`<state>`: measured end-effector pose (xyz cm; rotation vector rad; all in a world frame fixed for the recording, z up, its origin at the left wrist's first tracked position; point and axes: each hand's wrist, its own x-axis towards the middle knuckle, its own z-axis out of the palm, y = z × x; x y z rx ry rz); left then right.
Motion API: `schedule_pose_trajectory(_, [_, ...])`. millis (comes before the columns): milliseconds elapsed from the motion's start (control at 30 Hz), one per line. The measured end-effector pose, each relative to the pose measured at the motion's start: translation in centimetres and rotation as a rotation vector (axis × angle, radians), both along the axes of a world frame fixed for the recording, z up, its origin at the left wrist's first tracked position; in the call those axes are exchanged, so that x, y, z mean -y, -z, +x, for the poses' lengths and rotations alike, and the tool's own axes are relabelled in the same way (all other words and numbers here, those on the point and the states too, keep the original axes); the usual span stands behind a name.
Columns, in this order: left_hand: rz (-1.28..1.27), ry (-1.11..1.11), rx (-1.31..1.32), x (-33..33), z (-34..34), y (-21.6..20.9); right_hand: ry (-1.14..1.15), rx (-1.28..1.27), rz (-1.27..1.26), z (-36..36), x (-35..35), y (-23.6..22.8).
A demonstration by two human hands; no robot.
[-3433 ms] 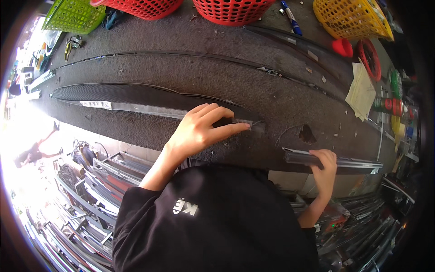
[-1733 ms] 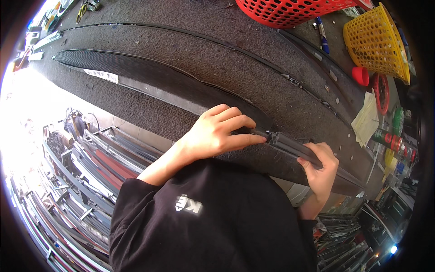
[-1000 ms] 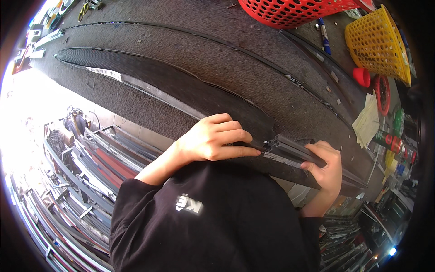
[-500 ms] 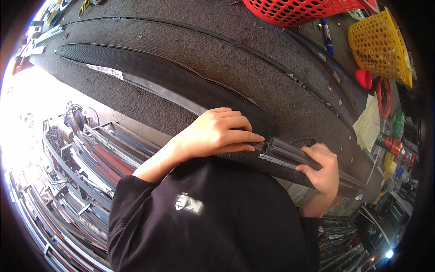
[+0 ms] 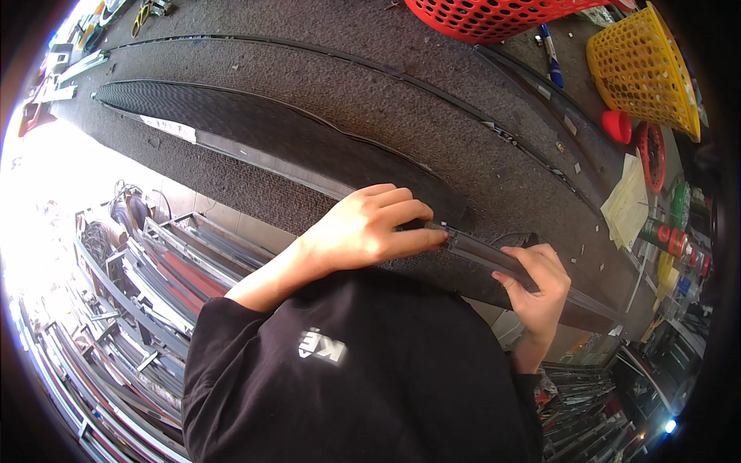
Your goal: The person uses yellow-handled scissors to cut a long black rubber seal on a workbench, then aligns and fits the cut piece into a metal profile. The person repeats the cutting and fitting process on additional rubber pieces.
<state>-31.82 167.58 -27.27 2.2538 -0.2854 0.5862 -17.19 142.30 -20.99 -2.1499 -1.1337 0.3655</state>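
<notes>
Black and long, the curved trim panel [image 5: 293, 147] lies across the grey carpeted table [image 5: 370, 85], its right end at the near edge. At that end the left hand [image 5: 363, 231] presses down, fingers together and curled over the panel where a clear plastic strip [image 5: 494, 258] meets it. Just right of the panel's end, the right hand [image 5: 536, 289] has its fingers clamped around the strip. Beyond the panel, at the table's far side, stand a red basket [image 5: 494, 15] and a yellow basket [image 5: 644, 69].
</notes>
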Motion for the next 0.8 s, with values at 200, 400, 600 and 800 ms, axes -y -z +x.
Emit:
schedule_pose_trajectory(200, [-0.12,-0.112,-0.276,-1.4,-1.0,-1.3,0.015,0.068,0.021,-0.5,-0.5,0.8])
schedule_pose_trajectory(400, [-0.033,-0.107,-0.197,-2.0,-1.3,-0.9,-0.001,0.124,0.048,-1.6,-1.7,1.9])
schedule_pose_trajectory(600, [0.005,-0.156,-0.213,-1.9,-2.3,-0.7,-0.046,0.114,0.055,-2.4,-3.0,3.0])
schedule_pose_trajectory(800, [0.17,-0.509,-0.402,-6.5,-5.9,-1.5,-0.146,0.201,0.079,-2.7,-4.1,3.6])
